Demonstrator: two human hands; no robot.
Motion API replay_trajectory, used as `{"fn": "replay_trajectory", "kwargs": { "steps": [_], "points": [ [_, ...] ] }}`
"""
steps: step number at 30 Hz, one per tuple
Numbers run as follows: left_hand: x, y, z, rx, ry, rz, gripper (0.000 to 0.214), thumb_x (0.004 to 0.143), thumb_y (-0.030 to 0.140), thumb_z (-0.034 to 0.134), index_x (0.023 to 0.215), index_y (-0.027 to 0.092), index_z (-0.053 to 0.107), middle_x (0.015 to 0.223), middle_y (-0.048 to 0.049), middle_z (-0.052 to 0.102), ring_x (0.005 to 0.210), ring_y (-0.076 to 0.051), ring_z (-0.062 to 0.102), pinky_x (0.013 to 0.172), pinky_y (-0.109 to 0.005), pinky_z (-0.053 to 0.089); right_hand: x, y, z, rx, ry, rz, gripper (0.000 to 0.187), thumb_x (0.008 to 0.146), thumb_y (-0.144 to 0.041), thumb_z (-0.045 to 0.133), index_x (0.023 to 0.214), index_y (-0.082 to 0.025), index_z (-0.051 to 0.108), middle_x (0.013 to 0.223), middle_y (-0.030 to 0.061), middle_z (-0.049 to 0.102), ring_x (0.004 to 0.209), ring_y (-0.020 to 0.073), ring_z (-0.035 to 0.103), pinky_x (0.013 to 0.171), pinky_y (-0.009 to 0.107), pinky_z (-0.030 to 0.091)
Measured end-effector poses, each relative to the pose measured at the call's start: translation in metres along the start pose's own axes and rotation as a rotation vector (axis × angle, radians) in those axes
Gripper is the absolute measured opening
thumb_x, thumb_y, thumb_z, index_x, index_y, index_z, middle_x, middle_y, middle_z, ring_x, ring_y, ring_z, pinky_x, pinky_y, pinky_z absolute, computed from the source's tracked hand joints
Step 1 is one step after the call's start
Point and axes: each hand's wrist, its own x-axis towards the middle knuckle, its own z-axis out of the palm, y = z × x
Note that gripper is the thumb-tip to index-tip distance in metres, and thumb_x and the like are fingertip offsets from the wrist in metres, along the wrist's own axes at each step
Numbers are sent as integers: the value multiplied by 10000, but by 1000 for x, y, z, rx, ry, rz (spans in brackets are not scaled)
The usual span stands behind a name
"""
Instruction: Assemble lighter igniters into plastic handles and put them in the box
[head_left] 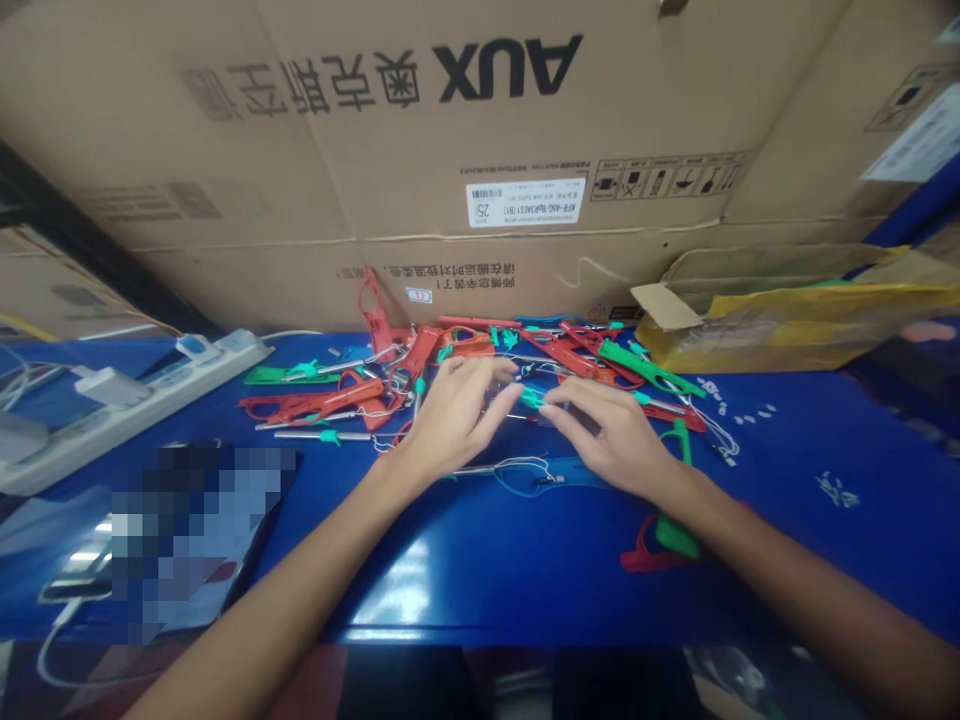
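Note:
My left hand [465, 415] and my right hand [611, 430] meet over the middle of the blue table. Between their fingertips is a small teal-green plastic clip [532, 396]. Thumb and fingers of the right hand pinch its right end; the left fingertips close at its left end, partly blurred. Just below lies a blue plastic handle [574, 472] with a metal rod and white wires. Behind the hands spreads a pile of red plastic handles [337, 400], metal rods with teal clips [330, 437], and a green handle [652, 368].
Cardboard [337, 200] stands upright behind the pile. An open yellow-taped box [787, 325] is at the right, near small white bits [836, 490]. A power strip [135, 400] and a dark pixelated item [202, 540] lie left. Red and green handles [679, 537] rest beside my right forearm.

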Motion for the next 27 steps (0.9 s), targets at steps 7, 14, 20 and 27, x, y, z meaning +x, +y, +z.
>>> {"fn": "replay_trajectory", "kwargs": {
  "steps": [7, 14, 20, 27],
  "points": [
    [1, -5, -8, 156, -69, 247, 226, 1056, 341, 500, 1213, 222, 610, 1173, -71, 723, 1105, -214, 636, 985, -373, 418, 5, -1, -8, 76, -6, 56, 206, 1015, -324, 553, 953, -200, 706, 837, 30, 685, 742, 165, 626, 725, 309, 486],
    [2, -18, -7, 63, -142, 283, 170, 1047, 285, 534, 1091, 261, 696, 1027, -11, 769, 937, -169, 677, 996, -372, 409, 13, 2, -34, 70, -506, 185, 326, 973, -475, 593, 812, -215, 707, 681, -18, 663, 597, 132, 572, 582, 271, 398],
    [1, -17, -4, -7, -325, 289, 169, 1022, 298, 585, 1033, 203, 725, 942, -31, 745, 872, -171, 648, 900, -332, 466, 11, 0, -35, -180, -692, 233, 442, 898, -573, 668, 666, -208, 578, 580, -43, 552, 512, 116, 458, 531, 269, 271],
    [-2, -4, -7, 13, -401, 299, 163, 1038, 267, 551, 1014, 182, 688, 1133, -46, 690, 1020, -175, 605, 965, -348, 431, 7, 12, -27, -287, -703, 269, 392, 961, -539, 596, 773, -203, 668, 640, 3, 638, 583, 153, 544, 567, 277, 274]
  ]
}}
